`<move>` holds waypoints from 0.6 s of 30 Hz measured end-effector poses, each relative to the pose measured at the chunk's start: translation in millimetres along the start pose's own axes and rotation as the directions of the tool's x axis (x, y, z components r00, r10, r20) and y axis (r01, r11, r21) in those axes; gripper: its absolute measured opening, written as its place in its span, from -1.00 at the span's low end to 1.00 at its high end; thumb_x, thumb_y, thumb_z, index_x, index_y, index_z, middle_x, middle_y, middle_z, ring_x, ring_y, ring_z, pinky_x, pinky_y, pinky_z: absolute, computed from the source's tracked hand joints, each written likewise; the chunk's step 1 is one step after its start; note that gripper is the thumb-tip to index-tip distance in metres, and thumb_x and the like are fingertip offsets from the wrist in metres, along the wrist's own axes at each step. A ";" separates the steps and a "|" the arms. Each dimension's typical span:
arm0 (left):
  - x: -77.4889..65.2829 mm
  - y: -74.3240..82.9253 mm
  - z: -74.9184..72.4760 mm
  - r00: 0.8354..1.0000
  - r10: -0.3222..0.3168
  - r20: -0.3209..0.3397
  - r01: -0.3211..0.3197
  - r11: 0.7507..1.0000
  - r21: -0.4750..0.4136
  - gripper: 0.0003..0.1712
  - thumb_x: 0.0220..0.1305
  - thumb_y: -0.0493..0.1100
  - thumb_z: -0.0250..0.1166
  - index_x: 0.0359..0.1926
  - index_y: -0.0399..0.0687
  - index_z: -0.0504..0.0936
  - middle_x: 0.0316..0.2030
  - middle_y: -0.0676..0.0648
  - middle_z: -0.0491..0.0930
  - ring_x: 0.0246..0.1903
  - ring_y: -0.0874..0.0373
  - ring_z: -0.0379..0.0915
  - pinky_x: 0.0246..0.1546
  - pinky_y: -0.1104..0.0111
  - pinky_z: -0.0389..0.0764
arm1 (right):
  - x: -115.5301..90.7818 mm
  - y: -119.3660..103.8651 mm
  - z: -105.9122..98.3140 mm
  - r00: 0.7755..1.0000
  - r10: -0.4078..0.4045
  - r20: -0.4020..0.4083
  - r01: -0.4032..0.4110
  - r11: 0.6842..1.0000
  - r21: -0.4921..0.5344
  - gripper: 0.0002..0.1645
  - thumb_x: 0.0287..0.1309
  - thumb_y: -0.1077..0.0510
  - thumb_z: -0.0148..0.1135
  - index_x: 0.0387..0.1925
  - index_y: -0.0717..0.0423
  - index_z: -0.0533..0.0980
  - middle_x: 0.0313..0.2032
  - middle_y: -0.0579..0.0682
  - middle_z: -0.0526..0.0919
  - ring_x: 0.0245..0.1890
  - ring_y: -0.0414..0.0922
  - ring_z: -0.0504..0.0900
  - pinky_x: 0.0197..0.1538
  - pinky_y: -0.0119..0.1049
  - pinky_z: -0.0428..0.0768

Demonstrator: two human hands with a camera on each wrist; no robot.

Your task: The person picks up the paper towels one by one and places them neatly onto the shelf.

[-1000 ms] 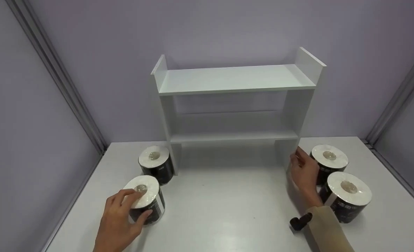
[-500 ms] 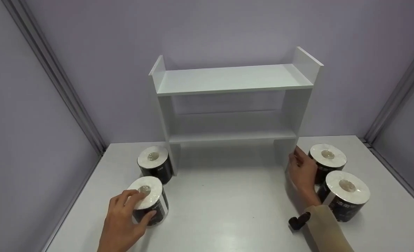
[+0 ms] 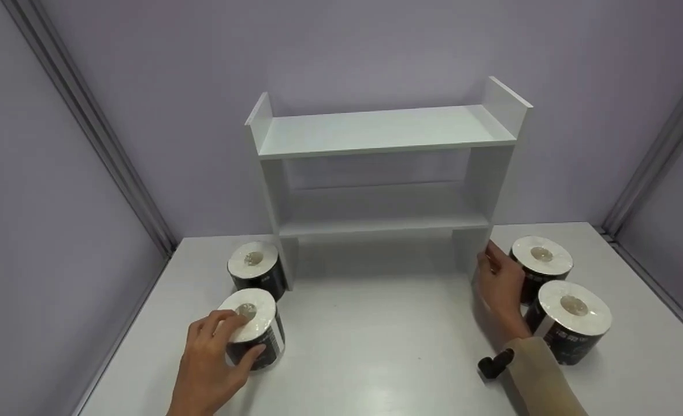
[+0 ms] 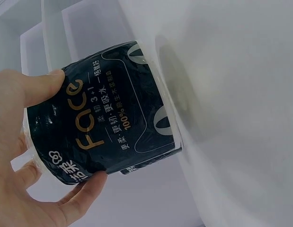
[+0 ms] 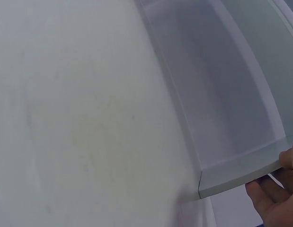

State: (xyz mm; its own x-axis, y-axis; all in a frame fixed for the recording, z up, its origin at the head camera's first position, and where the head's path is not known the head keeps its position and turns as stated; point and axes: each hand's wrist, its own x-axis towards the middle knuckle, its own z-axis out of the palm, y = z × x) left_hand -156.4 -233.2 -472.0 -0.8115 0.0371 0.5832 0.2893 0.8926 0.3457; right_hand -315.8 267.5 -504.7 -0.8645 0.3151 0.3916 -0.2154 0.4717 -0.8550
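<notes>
My left hand (image 3: 205, 361) grips a toilet paper roll (image 3: 266, 346) in dark printed wrapping, left of the white shelf unit (image 3: 385, 225). In the left wrist view, the thumb lies on one side of the roll (image 4: 99, 113) and the other fingers curl round its top and far side. Its white end with the core hole faces up in the head view. At the right, my right hand (image 3: 502, 292) pinches the front edge of the shelf's right side panel (image 5: 241, 177), thumb on one face and fingers on the other.
Behind the held roll, another roll (image 3: 260, 277) stands beside the shelf's left panel. Two more rolls, one further back (image 3: 544, 263) and one nearer (image 3: 572, 323), stand right of my right hand. Walls enclose the white table (image 3: 370, 358) at the back and sides.
My left hand and the gripped roll have shifted a little to the right. The right hand keeps its hold on the side panel, and the shelf unit stays in place.
</notes>
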 end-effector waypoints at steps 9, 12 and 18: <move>6.4 5.0 0.7 1.000 -0.003 0.008 0.003 1.000 -0.001 -0.35 -0.13 -0.10 0.81 0.03 0.03 0.73 0.03 -0.07 0.62 0.05 -0.21 0.51 -0.01 -0.16 0.72 | -1.2 -5.0 1.0 0.989 0.139 0.039 -0.143 0.984 0.111 -0.43 0.65 0.14 0.06 0.57 -0.15 0.36 0.47 0.08 0.52 0.41 0.10 0.56 0.38 -0.05 0.64; 7.9 6.3 1.2 1.000 -0.002 0.017 0.002 1.000 0.001 -0.35 -0.12 -0.09 0.81 0.04 0.04 0.73 0.04 -0.06 0.62 0.06 -0.21 0.51 -0.01 -0.16 0.72 | -1.5 -4.6 0.8 0.988 0.151 0.045 -0.155 0.982 0.106 -0.42 0.65 0.12 0.06 0.58 -0.15 0.35 0.48 0.06 0.51 0.43 0.09 0.55 0.39 -0.08 0.63; 8.5 8.1 3.2 1.000 0.003 0.024 -0.003 1.000 -0.005 -0.34 -0.11 -0.07 0.81 0.05 0.06 0.73 0.04 -0.06 0.63 0.07 -0.20 0.51 -0.03 -0.16 0.73 | -2.9 -2.9 -1.0 0.991 0.129 0.041 -0.131 0.990 0.048 -0.42 0.65 0.13 0.05 0.59 -0.09 0.35 0.49 0.06 0.50 0.42 0.08 0.57 0.39 -0.06 0.63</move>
State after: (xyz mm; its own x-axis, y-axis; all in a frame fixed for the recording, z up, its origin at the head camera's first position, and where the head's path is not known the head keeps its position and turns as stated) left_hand -162.6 -224.3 -466.6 -0.8224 0.0504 0.5667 0.2939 0.8905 0.3473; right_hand -312.2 266.1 -503.0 -0.9030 0.3395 0.2634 -0.1216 0.3861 -0.9144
